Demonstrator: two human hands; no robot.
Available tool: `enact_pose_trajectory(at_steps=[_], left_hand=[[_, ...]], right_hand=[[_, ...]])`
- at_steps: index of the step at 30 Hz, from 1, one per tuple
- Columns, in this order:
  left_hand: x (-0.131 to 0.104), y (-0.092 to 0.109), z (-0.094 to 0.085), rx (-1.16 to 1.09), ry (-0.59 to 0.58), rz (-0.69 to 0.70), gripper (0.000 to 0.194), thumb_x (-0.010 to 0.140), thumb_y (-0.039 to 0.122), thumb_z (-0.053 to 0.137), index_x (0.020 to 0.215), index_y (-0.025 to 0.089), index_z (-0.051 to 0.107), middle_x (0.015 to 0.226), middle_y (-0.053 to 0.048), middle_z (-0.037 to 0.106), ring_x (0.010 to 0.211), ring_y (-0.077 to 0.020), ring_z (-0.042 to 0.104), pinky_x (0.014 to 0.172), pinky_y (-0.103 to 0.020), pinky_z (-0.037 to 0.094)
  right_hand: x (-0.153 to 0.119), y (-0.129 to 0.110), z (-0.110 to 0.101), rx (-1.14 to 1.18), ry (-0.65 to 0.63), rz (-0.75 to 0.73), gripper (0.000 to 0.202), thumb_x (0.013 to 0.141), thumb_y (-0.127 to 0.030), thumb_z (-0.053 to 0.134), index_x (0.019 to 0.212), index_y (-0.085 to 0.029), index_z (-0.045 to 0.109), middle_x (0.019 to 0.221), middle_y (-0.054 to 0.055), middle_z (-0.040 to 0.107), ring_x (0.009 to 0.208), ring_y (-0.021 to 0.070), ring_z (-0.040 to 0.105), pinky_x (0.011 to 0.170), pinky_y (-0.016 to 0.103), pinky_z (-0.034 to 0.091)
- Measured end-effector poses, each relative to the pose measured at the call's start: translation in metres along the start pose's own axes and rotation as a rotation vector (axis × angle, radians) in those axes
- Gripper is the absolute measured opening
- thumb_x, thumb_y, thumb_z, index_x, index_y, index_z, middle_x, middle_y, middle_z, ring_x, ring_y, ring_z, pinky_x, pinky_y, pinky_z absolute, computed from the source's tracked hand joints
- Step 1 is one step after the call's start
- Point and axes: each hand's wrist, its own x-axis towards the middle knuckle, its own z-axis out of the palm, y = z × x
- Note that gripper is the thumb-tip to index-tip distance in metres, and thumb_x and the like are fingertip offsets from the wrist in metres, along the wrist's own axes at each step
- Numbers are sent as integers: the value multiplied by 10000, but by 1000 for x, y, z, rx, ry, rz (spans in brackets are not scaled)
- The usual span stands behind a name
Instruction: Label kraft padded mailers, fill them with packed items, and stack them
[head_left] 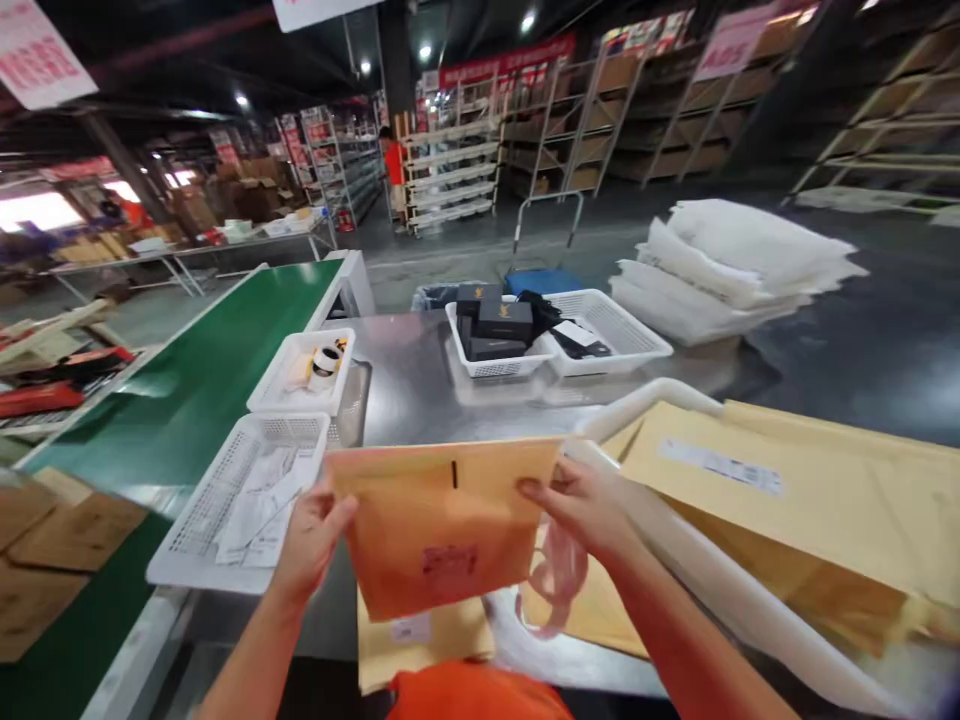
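Between my two hands a tan padded envelope (442,530) is held up over the metal table, with a short black mark near its top edge and smeared dark print lower down. My left hand (311,535) pinches its left edge, thumb on the near face. At the upper right corner my right hand (589,500) grips it the same way. A pinkish translucent strip (559,580) hangs just below my right hand; whether that hand holds it I cannot tell. Under the raised envelope lies another tan envelope (386,645) with a white label, partly hidden.
White baskets hold paper slips (262,500), tape rolls (324,362) and black boxes (504,322). A large bin of tan envelopes (810,470) stands right, white foam sheets (742,260) behind it. A green conveyor belt (195,350) with cartons (67,550) runs left.
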Motion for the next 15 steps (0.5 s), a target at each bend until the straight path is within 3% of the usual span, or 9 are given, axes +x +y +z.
enact_pose_trajectory(at_steps=[2,3,5,6,8,10,11,13,15], left_hand=[[-1,1,1,-42,-49,-123,459,782,581,646,892,138,696,862,-101,757,851,-280,713,824,-411,587],[-3,3,3,-9,-19,-114,447,801,577,627,859,140,702,827,-87,758,815,-264,711,804,-390,589],[-7,11,11,108,55,-41,400,868,517,566,941,149,705,914,-81,769,867,-248,711,814,-359,584],[-9,15,17,183,82,13,379,898,476,528,1009,154,696,993,-87,767,931,-248,708,836,-353,579],[-15,21,30,359,69,160,356,924,398,484,1138,174,658,1083,-93,756,1011,-243,699,867,-351,573],[-23,24,46,545,-46,350,363,923,338,477,1223,188,616,1028,-98,769,921,-227,723,817,-343,587],[-27,23,53,606,-102,484,378,921,326,476,1244,175,598,964,-107,774,828,-220,730,756,-333,594],[-35,17,66,698,-145,655,399,949,278,403,1297,142,542,864,-118,766,674,-202,710,612,-306,574],[-38,11,72,766,-139,698,438,954,269,375,1353,113,462,837,-115,759,656,-208,705,585,-308,560]], right_hand=[[2,0,7,-51,66,-6,423,676,-563,743,895,-210,666,813,47,719,732,234,673,658,349,559],[0,0,10,-135,189,-50,420,694,-551,729,926,-212,645,836,45,709,688,207,647,628,329,540],[-6,-1,21,-362,502,-210,352,756,-510,689,922,-212,604,824,35,670,596,152,566,578,288,485],[-11,-3,29,-469,592,-312,283,801,-477,658,881,-215,587,777,19,640,559,132,524,559,270,454],[-20,-13,51,-594,502,-528,235,893,-419,575,768,-222,550,647,-20,560,502,109,471,522,239,401],[-27,-25,78,-592,235,-678,296,941,-420,518,717,-227,522,559,-47,499,445,96,443,463,223,354],[-30,-31,90,-560,150,-714,313,946,-433,510,707,-231,508,540,-52,494,421,93,435,436,221,339],[-33,-36,105,-488,108,-702,322,940,-448,510,693,-243,484,521,-53,497,397,100,437,403,224,335],[-31,-31,104,-428,80,-666,303,936,-424,498,682,-259,499,524,-37,523,407,125,470,403,239,363]])
